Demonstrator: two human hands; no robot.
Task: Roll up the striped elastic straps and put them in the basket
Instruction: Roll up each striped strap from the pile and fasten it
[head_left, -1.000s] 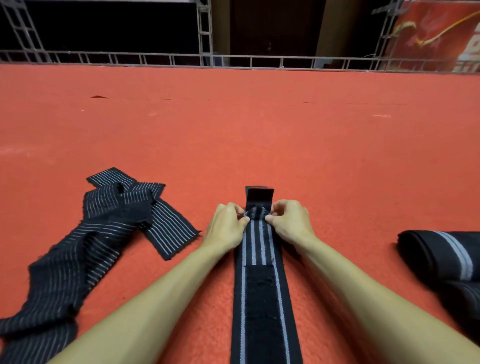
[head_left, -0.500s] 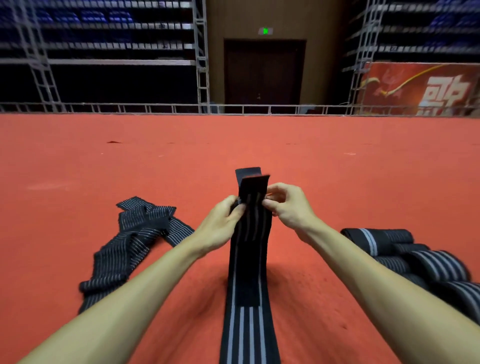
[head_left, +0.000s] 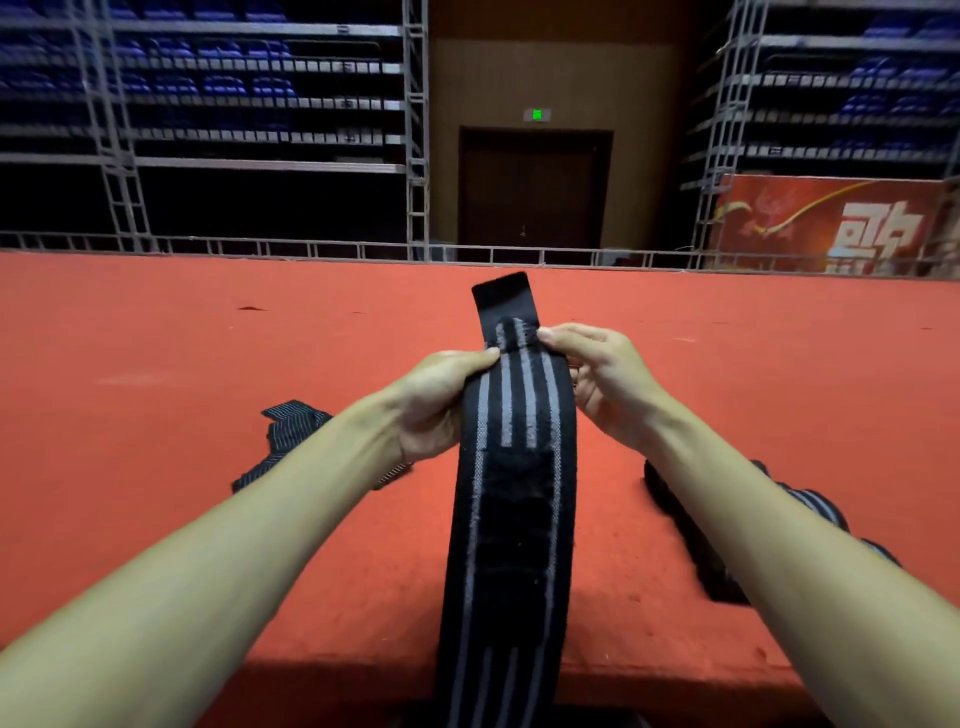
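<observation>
A long black elastic strap (head_left: 511, 519) with grey stripes hangs in the air in front of me, its lower end dropping out of view at the bottom edge. My left hand (head_left: 436, 405) pinches its left edge near the top. On the other edge, my right hand (head_left: 605, 379) pinches the strap with thumb and fingers. A plain black tab sticks up above my fingers. No basket is in view.
An unrolled pinstriped strap (head_left: 291, 431) lies on the red carpet (head_left: 156, 415) behind my left forearm. Dark rolled straps (head_left: 810, 506) lie at the right, partly hidden by my right forearm. A metal railing (head_left: 311, 247) borders the carpet's far edge.
Both hands have lifted the strap's end off the carpet and raised it higher. My view has tilted upward, showing the hall beyond.
</observation>
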